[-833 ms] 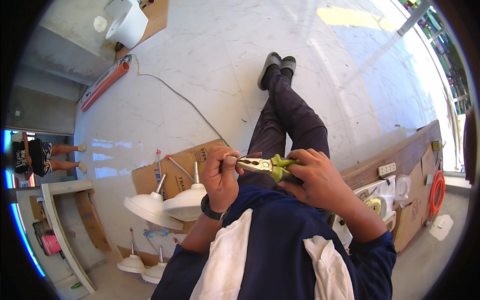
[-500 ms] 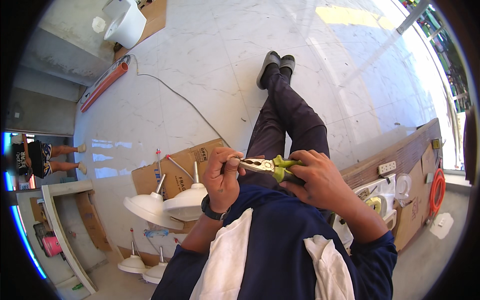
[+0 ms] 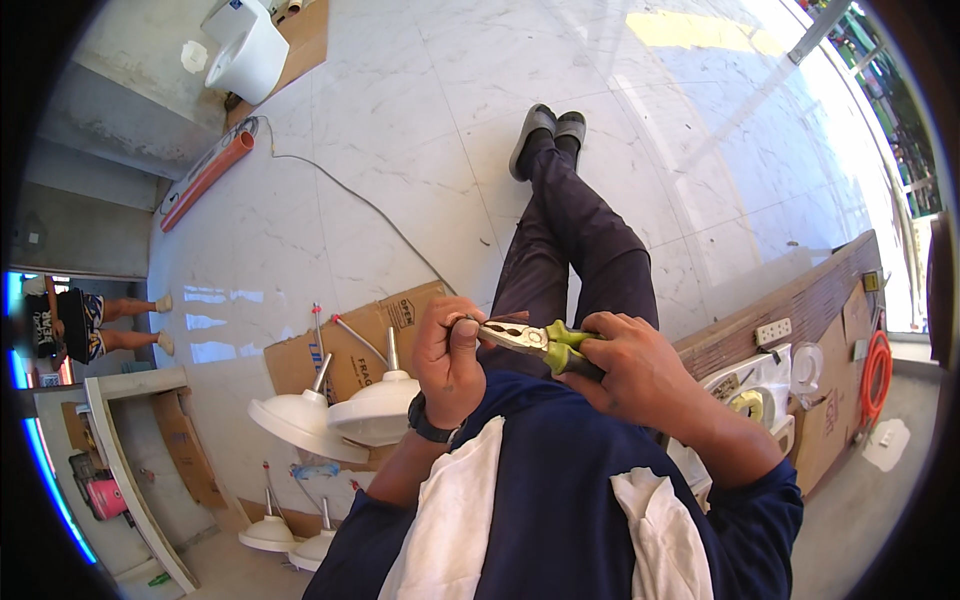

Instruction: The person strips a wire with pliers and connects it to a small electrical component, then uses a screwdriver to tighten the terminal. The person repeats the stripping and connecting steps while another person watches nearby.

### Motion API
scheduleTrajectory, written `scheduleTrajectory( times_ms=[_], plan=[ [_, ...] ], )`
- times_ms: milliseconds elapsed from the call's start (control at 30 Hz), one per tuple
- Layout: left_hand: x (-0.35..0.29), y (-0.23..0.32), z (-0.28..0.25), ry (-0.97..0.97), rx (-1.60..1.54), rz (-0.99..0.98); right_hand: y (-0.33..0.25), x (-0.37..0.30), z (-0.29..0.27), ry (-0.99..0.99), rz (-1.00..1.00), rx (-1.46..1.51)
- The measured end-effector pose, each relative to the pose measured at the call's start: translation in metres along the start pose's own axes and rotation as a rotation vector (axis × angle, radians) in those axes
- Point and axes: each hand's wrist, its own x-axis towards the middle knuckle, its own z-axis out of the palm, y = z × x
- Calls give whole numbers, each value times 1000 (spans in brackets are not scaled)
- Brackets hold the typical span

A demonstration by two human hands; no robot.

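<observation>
My right hand [image 3: 635, 360] is closed around the green-and-black handles of a pair of pliers [image 3: 525, 337]. The steel jaws point left and end at the fingertips of my left hand [image 3: 447, 357]. Those fingers are pinched together at the jaw tip, on something small and thin that they mostly hide. Just beyond the jaws, a short bunch of thin copper-coloured strands [image 3: 516, 316] sticks out to the right; where it begins is hidden. Both hands are held above my lap, and a dark watch [image 3: 429, 420] is on my left wrist.
White dome-shaped fixtures with metal stems [image 3: 375, 410] stand on cardboard [image 3: 355, 345] at my left. A wooden plank [image 3: 800, 290] bearing a power strip [image 3: 773, 333] lies at my right, near an orange coil [image 3: 876, 380]. A grey cable [image 3: 365, 205] crosses the tiles. Another person [image 3: 85, 320] stands far left.
The pliers have tilted slightly, with their handles now lower to the right. The copper-coloured strands now show beyond the jaws. My left hand keeps its pinch at the tip.
</observation>
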Motion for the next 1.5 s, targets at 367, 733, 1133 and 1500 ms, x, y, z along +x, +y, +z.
scheduleTrajectory(
  times_ms=[367,733,1133,1500],
  plan=[
    [-2,-18,22,259,68,129,-20,-7,41,49,144,330],
    [7,-5,4,67,-31,-3,-2,-2,21,108,3,114],
    [6,-4,0,51,67,35,-3,-1,17,103,1,27],
    [0,-16,10,202,205,151,-12,-3,31,69,66,204]
  ],
)
